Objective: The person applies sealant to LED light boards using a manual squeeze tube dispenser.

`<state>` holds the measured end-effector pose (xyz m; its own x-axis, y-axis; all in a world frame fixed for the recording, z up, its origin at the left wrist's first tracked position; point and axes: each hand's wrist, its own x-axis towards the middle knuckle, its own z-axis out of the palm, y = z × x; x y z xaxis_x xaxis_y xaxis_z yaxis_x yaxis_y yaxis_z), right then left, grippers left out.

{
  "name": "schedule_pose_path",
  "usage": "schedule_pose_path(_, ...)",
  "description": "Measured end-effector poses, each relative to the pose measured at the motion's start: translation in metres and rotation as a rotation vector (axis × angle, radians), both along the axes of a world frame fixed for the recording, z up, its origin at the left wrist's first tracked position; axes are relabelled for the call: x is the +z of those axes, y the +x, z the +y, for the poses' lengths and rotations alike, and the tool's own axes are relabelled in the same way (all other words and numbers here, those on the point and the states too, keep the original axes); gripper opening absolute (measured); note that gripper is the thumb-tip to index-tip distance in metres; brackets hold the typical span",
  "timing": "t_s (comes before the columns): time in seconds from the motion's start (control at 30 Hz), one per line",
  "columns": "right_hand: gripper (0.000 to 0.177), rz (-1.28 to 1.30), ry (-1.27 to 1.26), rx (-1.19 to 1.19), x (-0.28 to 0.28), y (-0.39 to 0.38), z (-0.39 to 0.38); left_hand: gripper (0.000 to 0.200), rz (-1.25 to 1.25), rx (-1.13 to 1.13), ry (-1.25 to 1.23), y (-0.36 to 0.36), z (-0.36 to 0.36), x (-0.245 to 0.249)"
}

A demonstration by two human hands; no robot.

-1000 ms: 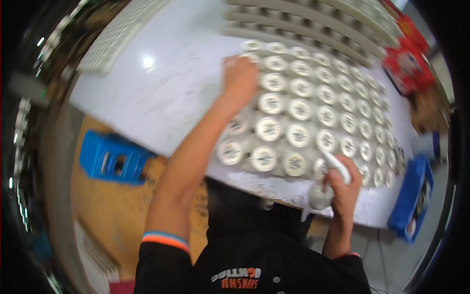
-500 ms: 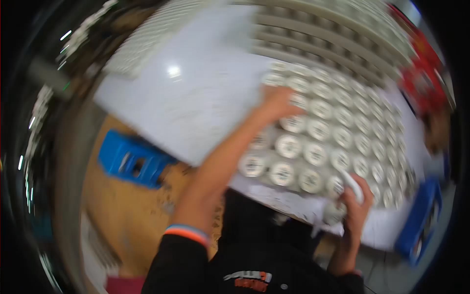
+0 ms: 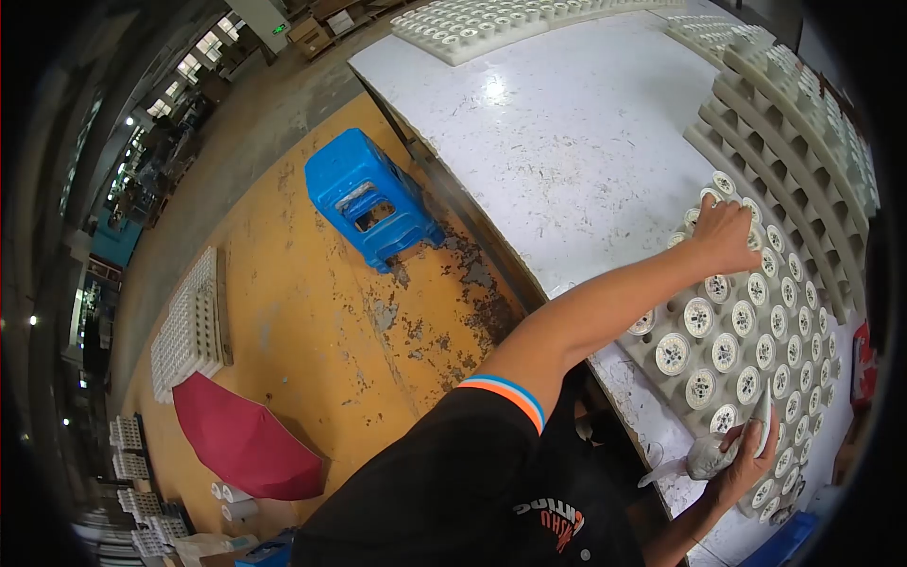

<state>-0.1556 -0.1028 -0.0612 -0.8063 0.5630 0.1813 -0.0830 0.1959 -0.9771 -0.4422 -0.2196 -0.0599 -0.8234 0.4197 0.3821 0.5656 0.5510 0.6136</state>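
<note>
My left hand (image 3: 726, 236) reaches over the far left part of a grey foam tray (image 3: 652, 357) filled with round white LED lamps (image 3: 725, 352), chip faces up. Its fingers are curled down among the lamps; whatever lies under them is hidden. Near the tray's front edge, my right hand (image 3: 753, 461) is closed round a white, pointed, curved piece (image 3: 763, 416), whose kind I cannot make out. A lumpy grey-white bundle (image 3: 709, 457) with a clear plastic tail is against this hand's fingers.
Stacked foam trays (image 3: 784, 156) stand behind the lamp tray. Another filled tray (image 3: 472, 30) lies at the table's far edge. On the floor to the left are a blue plastic stool (image 3: 351, 175), a maroon umbrella (image 3: 241, 442) and a stack of white trays (image 3: 189, 326).
The head view has swung left, so the table and lamp tray sit further right and the picture is sharper. My left hand stays over the lamps; my right hand keeps hold of the white piece.
</note>
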Motion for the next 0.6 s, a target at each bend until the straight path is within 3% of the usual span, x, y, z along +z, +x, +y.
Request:
schedule_pose_path(0.13,0.043,0.000,-0.003,-0.023,-0.002,0.000,-0.004,0.050,0.054,0.014,0.402,0.028,-0.020,0.013)
schedule_pose_path(0.33,0.041,0.002,0.030,0.004,0.001,0.005,-0.006,0.051,0.223,-0.103,0.554,0.094,-0.061,0.029)
schedule_pose_path(0.43,0.039,0.009,0.077,-0.032,-0.001,0.009,-0.001,0.055,-0.050,-0.242,0.508,0.116,-0.078,0.036)
schedule_pose_path(0.53,0.030,-0.038,0.355,-0.050,0.025,0.010,-0.025,0.068,0.103,-0.297,0.368,0.133,-0.093,0.026)
schedule_pose_path(0.57,0.031,-0.108,0.267,0.026,0.037,0.013,-0.033,0.069,0.139,-0.310,0.318,0.137,-0.097,0.023)
schedule_pose_path(0.6,0.031,-0.070,0.341,0.090,0.047,0.013,-0.040,0.067,0.109,-0.322,0.281,0.142,-0.101,0.029)
